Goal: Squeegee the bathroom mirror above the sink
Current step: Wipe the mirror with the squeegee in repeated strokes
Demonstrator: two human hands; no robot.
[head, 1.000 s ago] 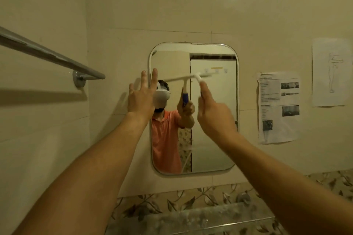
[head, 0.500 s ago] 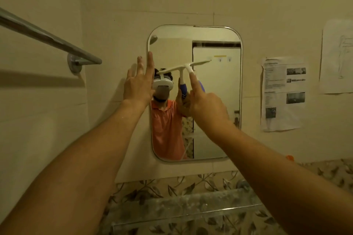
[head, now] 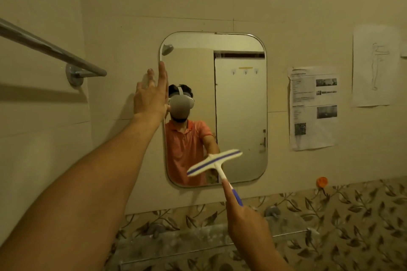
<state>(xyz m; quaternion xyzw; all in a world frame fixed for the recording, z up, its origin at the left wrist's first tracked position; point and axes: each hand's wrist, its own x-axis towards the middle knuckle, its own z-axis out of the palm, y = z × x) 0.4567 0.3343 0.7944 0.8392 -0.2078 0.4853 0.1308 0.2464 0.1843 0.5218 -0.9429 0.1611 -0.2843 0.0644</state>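
The person stands facing the mirror point(head: 241, 105), a rounded upright panel on the beige tiled wall. Both arms are stretched out toward it.

The left hand point(head: 152, 92) is raised at the mirror's left edge, about halfway up. Its fingers point(head: 162, 75) are straight, pressed close together and pointing upward, and they hold nothing. The forefinger overlaps the glass edge. I cannot tell whether the palm actually rests on the wall.

The right hand point(head: 244, 220) is low, just under the mirror's bottom edge. It grips the squeegee point(head: 214, 161) by the blue end of the handle. The fingers are curled round the handle, with the forefinger laid straight along the white shaft.

The squeegee's white head, marked with a blue strip, lies across the lower part of the mirror near the bottom edge. It is tilted, with the right end higher than the left. I cannot make out whether the blade touches the glass.

A metal towel rail point(head: 55, 50) juts from the wall on the left. Right of the mirror, a printed sheet point(head: 313, 108) and a sheet with a line drawing point(head: 374, 66) are stuck to the tiles. Lower down there is a small orange object point(head: 322, 181). A glass shelf point(head: 198, 242) runs below the mirror, in front of leaf-patterned tiles point(head: 352, 215).
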